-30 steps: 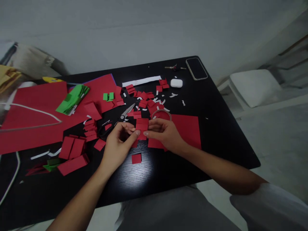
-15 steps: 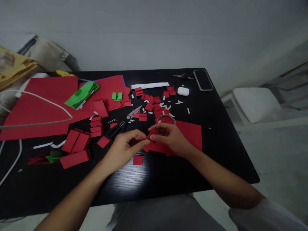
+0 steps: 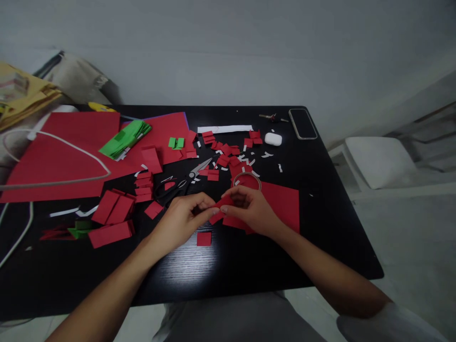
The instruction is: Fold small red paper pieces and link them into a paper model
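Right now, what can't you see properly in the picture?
In the head view:
Red paper piece: partly hidden by the left hand and right hand.
Scissors: black handles fade into the black table.
Yellow bundle: blurred, cut off by the left edge.
Key-like things: too small.

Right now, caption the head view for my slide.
Left hand and right hand hold red paper over a black table.

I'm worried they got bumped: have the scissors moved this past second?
No. The scissors lie in the same place against the white paper strip; the camera's view shifted.
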`<state>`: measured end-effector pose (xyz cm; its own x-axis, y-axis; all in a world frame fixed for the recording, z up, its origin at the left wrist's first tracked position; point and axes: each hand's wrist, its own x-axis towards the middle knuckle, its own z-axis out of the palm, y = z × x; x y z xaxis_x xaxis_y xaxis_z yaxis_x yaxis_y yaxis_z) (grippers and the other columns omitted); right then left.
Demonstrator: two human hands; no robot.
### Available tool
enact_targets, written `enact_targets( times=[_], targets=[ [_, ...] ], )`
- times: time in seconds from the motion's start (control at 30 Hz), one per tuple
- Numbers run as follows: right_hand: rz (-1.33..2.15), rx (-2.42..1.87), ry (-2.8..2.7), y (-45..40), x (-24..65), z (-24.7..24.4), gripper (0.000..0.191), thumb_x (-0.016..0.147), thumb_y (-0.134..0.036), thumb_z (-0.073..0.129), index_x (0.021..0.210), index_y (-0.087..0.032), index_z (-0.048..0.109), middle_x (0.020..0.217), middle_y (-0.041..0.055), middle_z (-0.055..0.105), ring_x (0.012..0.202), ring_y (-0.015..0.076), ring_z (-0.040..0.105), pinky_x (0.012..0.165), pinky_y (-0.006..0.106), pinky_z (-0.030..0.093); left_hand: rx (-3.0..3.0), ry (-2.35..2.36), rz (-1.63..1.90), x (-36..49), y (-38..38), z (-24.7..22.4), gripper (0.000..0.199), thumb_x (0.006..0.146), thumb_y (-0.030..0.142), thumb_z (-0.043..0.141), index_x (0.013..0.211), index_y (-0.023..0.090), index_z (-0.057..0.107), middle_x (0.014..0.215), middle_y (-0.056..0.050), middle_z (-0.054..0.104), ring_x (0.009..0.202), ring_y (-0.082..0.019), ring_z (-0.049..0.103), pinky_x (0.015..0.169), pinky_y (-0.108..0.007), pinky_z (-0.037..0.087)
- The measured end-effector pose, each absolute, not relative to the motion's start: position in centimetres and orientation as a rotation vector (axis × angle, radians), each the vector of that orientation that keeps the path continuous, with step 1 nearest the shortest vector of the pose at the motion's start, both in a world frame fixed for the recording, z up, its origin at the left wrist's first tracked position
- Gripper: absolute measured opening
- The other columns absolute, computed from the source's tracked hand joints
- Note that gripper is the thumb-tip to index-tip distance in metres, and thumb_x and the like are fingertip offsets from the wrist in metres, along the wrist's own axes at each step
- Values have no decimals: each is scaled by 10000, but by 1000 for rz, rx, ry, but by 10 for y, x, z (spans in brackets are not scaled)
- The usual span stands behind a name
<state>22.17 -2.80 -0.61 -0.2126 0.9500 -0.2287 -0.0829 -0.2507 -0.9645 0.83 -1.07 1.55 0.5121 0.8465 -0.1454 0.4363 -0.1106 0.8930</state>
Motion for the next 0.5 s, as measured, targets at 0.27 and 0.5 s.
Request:
enact_targets(
  times=[0.27,0.5],
  targets=[
    [1728,-1215,-1209,-28,224,-5,289,737,-325,868,935,-174,721,878,33,768,829,185,743,794,331,590,1768,1083,486,7,-8,12,232,967,414,628,930,202,715,806,-2,716,726,-155,637,665,-254,456],
    [1813,-1179,-1090,-28,222,-6,298,714,-342,887,904,-170,735,831,27,781,767,185,762,787,346,619,1797,1057,456,4,-7,16,240,986,397,591,921,196,704,785,0,701,710,-150,617,660,-253,450]
  ],
)
